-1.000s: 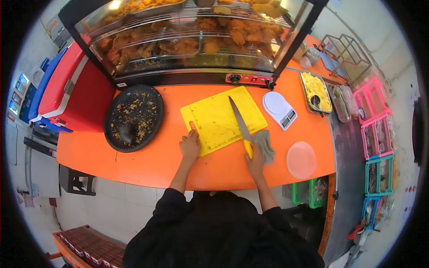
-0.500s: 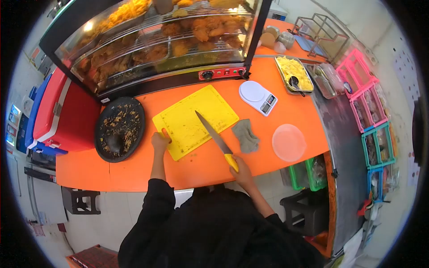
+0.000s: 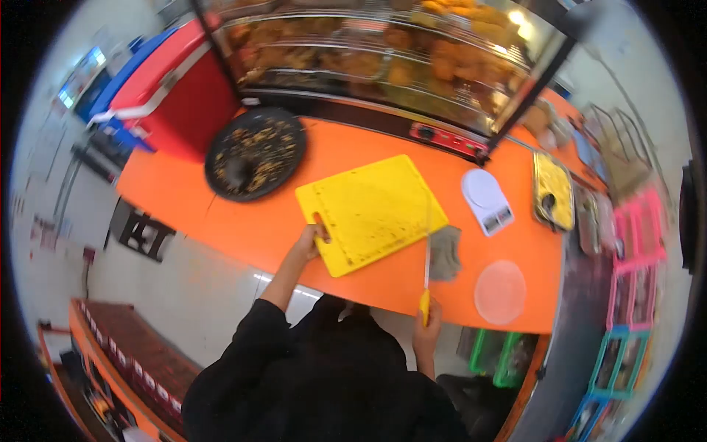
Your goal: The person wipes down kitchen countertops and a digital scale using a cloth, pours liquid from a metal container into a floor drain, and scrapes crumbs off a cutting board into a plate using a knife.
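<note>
A yellow cutting board (image 3: 372,214) with dark crumbs along its near side lies at a slant, or is slightly raised, over the orange table. My left hand (image 3: 309,241) is closed on its left end, at the handle slot. In my right hand (image 3: 426,328), at the table's front edge, is a kitchen knife (image 3: 425,303) by its yellow handle. Its thin blade, seen nearly edge-on and blurred, points away from me past the board's right corner. A grey cloth (image 3: 445,254) lies just right of the blade.
A black mortar dish (image 3: 258,140) with brown crumbs stands left, near a red cooler box (image 3: 184,96). Behind is a glass display cabinet (image 3: 353,118) of fried food. To the right are a white kitchen scale (image 3: 487,202), a round translucent lid (image 3: 501,292) and a yellow-filled tray (image 3: 541,221).
My view has turned, so the table and cabinet appear tilted and shifted right. The knife has swung away from over the board to its right side, its blade turned edge-on.
</note>
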### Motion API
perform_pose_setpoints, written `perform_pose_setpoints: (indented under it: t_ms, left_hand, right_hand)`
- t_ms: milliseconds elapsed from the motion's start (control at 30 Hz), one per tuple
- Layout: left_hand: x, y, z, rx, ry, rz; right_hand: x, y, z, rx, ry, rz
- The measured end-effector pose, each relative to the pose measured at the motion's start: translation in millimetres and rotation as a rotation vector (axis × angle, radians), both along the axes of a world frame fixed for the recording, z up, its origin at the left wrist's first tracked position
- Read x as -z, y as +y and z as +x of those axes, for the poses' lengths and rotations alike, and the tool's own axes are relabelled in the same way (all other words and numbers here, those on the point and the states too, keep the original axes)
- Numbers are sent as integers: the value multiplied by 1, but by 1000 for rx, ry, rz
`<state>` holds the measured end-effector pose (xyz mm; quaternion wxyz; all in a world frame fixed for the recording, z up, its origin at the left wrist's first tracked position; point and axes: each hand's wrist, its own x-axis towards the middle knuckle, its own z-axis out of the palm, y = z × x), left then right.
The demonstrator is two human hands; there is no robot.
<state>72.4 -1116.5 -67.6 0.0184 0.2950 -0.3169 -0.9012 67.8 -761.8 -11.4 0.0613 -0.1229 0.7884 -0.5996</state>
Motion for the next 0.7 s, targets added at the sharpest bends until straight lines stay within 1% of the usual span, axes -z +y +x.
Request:
perform_pose_setpoints:
  t_ms: [67, 167, 267, 333, 367, 433, 467, 500, 533, 567, 600, 667, 700]
  left_hand:
    - [-12, 15, 5, -154, 19, -33]
    - [-36, 23, 15, -232, 75, -135]
    - [-66, 17, 29, -331, -9, -192]
    - [-82, -1, 49, -342, 21, -156]
    - [-91, -14, 61, -343, 37, -140]
    - [-108, -48, 88, -360, 92, -182]
    - [-136, -62, 98, -394, 42, -229]
    - [-144, -88, 112, -363, 99, -253]
    - [-162, -113, 121, -357, 95, -336]
    - [-166, -147, 131, -340, 120, -346]
    - [-193, -165, 134, -362, 69, -392]
    - [-195, -244, 155, -193, 141, -418]
    - [-208, -266, 157, -176, 87, -509]
  right_hand:
    - [-5, 5, -6, -27, -23, -27]
    - [6, 9, -22, -53, 100, 38]
    - [-23, -3, -24, -39, -117, -19]
    - [-26, -7, -25, -23, -177, 72]
    - [-26, -12, -24, -11, -206, 113]
    - [-21, -30, -19, -7, -74, 29]
    - [-17, -41, -15, 0, -6, -14]
    - [-10, -51, -13, 0, 38, -18]
    - [-1, -62, -10, 2, 82, -22]
    - [3, -77, -4, 13, 95, -27]
    - [7, -93, 2, 24, 108, -33]
    - [5, -132, 18, 53, 56, -58]
    - [4, -153, 26, 64, 20, -78]
